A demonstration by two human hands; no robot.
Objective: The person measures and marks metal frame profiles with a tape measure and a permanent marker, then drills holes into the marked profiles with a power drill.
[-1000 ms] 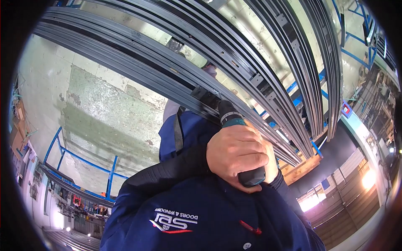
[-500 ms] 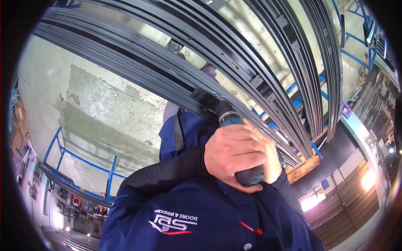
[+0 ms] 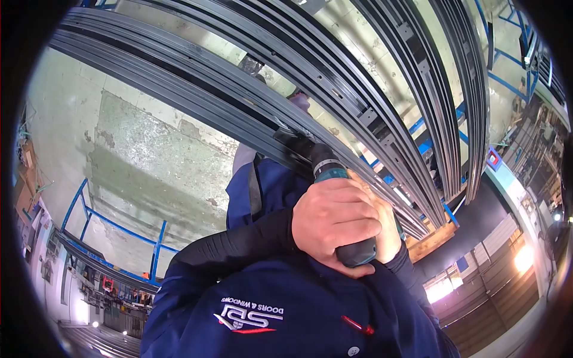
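A teal-and-black power drill [image 3: 358,253] is in both my hands, its chuck pointing away from my chest. My left hand [image 3: 335,216] is wrapped over the back of its body. On the far side, my right hand [image 3: 389,231] grips the drill too, its fingers mostly hidden behind the left. The drill's black front end reaches a dark block-like fitting [image 3: 291,142] on the nearest grey metal profile [image 3: 179,102]. The bit's tip cannot be made out.
Several more long dark profiles [image 3: 412,65] lie beyond, some with small fittings. Blue metal frames [image 3: 156,250] stand at the left and upper right. A wooden block [image 3: 434,240] sits by the profile ends. Worn pale floor [image 3: 143,137] shows at the left.
The view has shifted very slightly. Both hands keep their hold on the drill, and its front end remains at the dark fitting.
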